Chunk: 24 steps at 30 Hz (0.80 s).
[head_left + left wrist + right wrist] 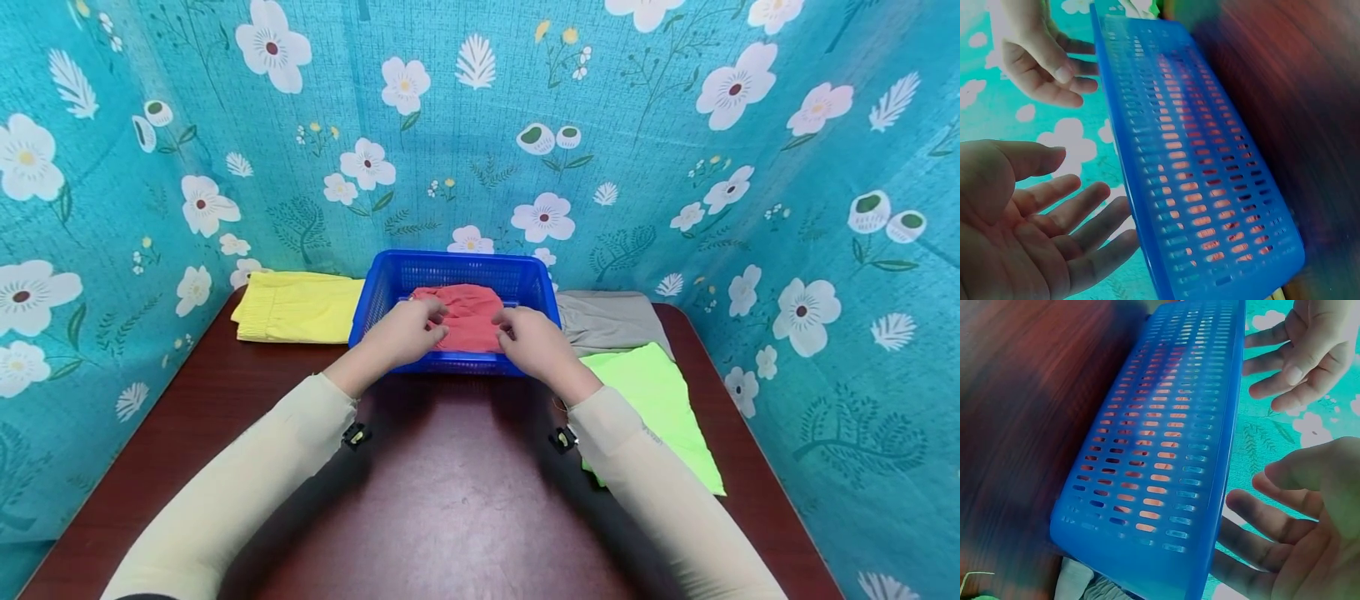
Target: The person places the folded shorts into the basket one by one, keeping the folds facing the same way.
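Observation:
A folded red cloth point(468, 312) lies inside a blue plastic basket point(457, 360) at the back of the table. Over the basket's left part is my left hand point(408, 331), its fingers relaxed and holding nothing. My right hand point(534, 337) is over the right part, fingers loosely bent with nothing between them. In the left wrist view, the left hand point(1041, 231) has its fingers spread by the basket rim. The right wrist view has the right hand point(1297, 531) at the rim too, with red showing through the basket's slots point(1154, 490).
Left of the basket lies a folded yellow garment point(300, 308) with an elastic waistband. A folded grey cloth point(611, 321) is on the right, and a bright green cloth point(652, 400) overlaps its front. Floral curtains point(465, 125) hang behind and beside the dark red table point(450, 500).

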### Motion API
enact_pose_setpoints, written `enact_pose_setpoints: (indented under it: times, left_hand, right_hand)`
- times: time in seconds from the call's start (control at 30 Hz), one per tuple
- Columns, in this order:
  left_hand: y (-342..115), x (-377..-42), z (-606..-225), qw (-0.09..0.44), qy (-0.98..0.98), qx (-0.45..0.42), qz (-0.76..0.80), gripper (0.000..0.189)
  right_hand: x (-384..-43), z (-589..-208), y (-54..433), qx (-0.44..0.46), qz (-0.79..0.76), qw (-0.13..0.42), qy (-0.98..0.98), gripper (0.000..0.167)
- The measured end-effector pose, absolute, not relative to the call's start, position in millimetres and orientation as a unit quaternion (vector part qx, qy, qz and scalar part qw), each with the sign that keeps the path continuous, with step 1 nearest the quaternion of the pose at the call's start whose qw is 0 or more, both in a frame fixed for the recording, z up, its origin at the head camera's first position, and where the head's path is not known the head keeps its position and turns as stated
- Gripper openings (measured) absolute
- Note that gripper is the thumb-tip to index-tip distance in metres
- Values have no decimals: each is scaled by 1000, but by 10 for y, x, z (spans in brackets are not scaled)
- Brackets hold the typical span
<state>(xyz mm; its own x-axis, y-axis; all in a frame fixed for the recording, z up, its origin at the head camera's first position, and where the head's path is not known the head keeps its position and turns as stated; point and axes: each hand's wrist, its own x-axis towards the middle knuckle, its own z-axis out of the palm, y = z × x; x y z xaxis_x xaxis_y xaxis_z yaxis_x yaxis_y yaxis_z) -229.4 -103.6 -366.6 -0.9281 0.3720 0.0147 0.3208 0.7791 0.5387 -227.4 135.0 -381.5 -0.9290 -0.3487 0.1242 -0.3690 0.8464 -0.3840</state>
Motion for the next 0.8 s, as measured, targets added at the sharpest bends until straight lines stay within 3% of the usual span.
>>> enact_pose_setpoints:
  times: [0.4,0.8]
  left_hand:
    - [-955,-1947,-3630,-19,935,236,264,38]
    - [-708,-1736,-3634,-58,924,269,266,35]
  right_hand:
    - [-2008,-3823,1387,215,199,94,-951,25]
    - [-1810,-3777,1636,213,203,112,-949,24]
